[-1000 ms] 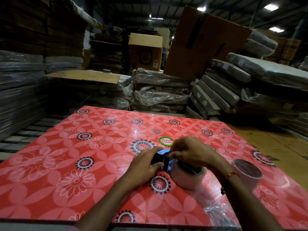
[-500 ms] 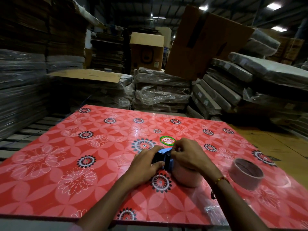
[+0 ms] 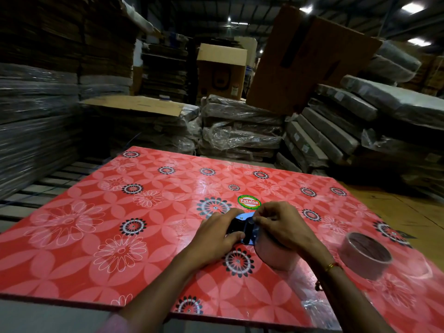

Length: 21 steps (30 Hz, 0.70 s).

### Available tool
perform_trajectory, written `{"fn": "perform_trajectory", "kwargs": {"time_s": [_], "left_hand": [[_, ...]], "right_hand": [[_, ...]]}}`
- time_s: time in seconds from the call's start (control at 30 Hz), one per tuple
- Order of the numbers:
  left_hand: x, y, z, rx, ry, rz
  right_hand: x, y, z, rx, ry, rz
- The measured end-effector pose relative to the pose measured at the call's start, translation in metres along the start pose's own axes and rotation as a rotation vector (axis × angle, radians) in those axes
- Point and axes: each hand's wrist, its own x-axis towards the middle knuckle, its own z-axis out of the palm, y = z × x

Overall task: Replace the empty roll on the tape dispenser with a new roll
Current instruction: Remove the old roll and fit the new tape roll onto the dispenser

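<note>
While the left hand [image 3: 212, 234] grips the tape dispenser [image 3: 242, 228] on the desk [image 3: 120, 236], right hand [image 3: 281, 227] fingers pinch its top — probably tape; spare roll [image 3: 366, 254] well apart.

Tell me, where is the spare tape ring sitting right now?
The tape ring lies on the red table, right of the right hand, apart from it.

tape dispenser [image 3: 242, 228]: mostly hidden by hands | new roll [image 3: 271, 253]: partly covered

Dim warehouse, red floral tabletop [image 3: 101, 236], plastic-wrapped stacks [image 3: 240, 131], leaning cardboard boxes [image 3: 307, 68], ceiling lights [image 3: 412, 7]
</note>
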Motion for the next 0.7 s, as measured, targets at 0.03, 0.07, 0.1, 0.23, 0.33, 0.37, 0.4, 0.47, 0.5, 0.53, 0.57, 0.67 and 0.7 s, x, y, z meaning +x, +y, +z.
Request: {"fn": "perform_trajectory", "kwargs": {"time_s": [0.03, 0.07, 0.1, 0.23, 0.33, 0.37, 0.4, 0.47, 0.5, 0.53, 0.57, 0.67, 0.7], "left_hand": [[0.0001, 0.0, 0.0001, -0.002, -0.001, -0.001], [0.0001, 0.0001, 0.0, -0.003, -0.004, -0.003], [0.0002, -0.0001, 0.0, -0.001, -0.004, 0.0], [0.0006, 0.0001, -0.0009, 0.005, -0.008, 0.001], [0.0016, -0.0008, -0.0011, 0.005, -0.023, -0.012], [0.0021, -0.0015, -0.001, 0.005, -0.029, -0.018], [0.0026, -0.0018, -0.001, 0.004, -0.036, -0.025], [0.0035, -0.0018, -0.0011, 0.002, -0.049, -0.032], [0.004, -0.0018, -0.0012, -0.001, -0.054, -0.034], [0.0044, -0.0015, -0.0016, -0.002, -0.061, -0.037], [0.005, -0.0018, -0.0017, -0.003, -0.068, -0.039], [0.0067, -0.0036, -0.0021, -0.02, -0.086, -0.034], [0.0073, -0.0038, -0.0026, -0.023, -0.092, -0.031]], "right_hand": [[0.0, -0.0001, -0.0006, 0.002, -0.007, -0.011], [-0.0006, -0.0006, -0.0011, -0.001, -0.01, -0.026], [-0.0015, -0.0013, -0.0015, -0.007, -0.006, -0.052], [-0.0054, -0.0025, -0.0017, -0.041, 0.032, -0.195], [-0.0041, -0.0004, -0.0025, -0.064, 0.033, -0.269], [-0.0031, 0.0005, -0.0026, -0.078, 0.034, -0.296], [-0.0022, 0.0013, -0.0026, -0.097, 0.034, -0.323], [-0.0015, 0.0024, -0.003, -0.122, 0.026, -0.357], [-0.0016, 0.0028, -0.0033, -0.115, 0.018, -0.364], [-0.0016, 0.0034, -0.0036, -0.097, 0.009, -0.363], [-0.0013, 0.0037, -0.0042, -0.075, -0.002, -0.359], [0.0012, 0.0054, -0.0074, -0.032, -0.055, -0.344], [0.0022, 0.0058, -0.0082, -0.027, -0.072, -0.34]]}}
